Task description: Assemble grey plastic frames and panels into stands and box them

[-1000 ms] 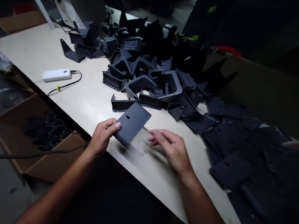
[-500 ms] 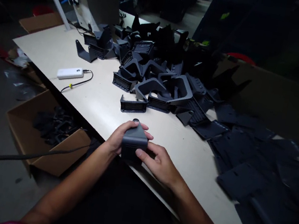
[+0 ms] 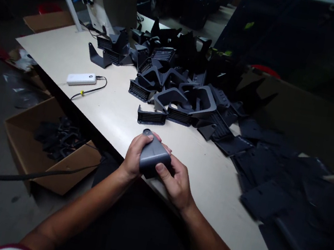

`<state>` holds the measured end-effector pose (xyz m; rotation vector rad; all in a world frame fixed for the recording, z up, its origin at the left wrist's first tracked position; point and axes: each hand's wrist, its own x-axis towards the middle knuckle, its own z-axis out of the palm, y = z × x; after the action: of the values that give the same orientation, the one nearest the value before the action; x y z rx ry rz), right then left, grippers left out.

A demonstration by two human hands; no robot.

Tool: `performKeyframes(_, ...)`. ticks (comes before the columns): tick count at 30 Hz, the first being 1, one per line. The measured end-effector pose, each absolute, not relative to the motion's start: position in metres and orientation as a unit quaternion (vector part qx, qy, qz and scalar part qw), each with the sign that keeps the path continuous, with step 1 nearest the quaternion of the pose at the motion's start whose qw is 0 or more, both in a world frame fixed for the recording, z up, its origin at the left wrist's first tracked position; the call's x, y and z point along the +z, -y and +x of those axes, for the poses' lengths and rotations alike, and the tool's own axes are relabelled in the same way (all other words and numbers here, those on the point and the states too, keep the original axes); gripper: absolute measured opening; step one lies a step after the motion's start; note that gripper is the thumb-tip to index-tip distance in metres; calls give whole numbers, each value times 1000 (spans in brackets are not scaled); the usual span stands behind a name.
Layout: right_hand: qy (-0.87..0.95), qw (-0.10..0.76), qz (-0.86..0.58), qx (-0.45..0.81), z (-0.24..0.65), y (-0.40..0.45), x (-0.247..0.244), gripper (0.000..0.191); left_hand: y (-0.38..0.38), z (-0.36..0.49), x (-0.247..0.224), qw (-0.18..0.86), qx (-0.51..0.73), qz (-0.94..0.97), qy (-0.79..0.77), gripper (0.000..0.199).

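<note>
Between my two hands is a dark grey plastic bracket (image 3: 153,155), with a rounded edge facing me and a tab with a hole at its far end. My left hand (image 3: 135,154) grips its left side, thumb on top near the tab. My right hand (image 3: 176,182) holds the right side, thumb pressed on the near corner; its other fingers are partly hidden behind the part. Just beyond my hands, a similar vented bracket (image 3: 151,117) lies on the white table (image 3: 113,120). Past it spreads a heap of like brackets (image 3: 174,96).
Flat dark panels (image 3: 270,197) cover the table's right side. A white power bank (image 3: 81,79) with a black cable lies on the left. Below the table edge stands a cardboard box (image 3: 82,170) containing dark parts. A black cord (image 3: 17,177) crosses in front of the box.
The bracket has been tilted and turned in my hands, so more of its smooth top face shows. Both hands still hold it. The view has shifted slightly.
</note>
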<state>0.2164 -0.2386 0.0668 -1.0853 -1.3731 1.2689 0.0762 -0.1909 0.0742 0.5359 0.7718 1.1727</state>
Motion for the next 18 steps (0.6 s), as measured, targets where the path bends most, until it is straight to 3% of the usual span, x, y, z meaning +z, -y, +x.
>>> performKeyframes(10, 571, 512, -457, 450, 193, 265, 72, 49, 217, 63, 78, 738, 529, 278, -313, 23)
performKeyframes(18, 597, 423, -449, 513, 201, 257, 74, 34, 210, 46, 69, 784, 530, 127, -298, 16)
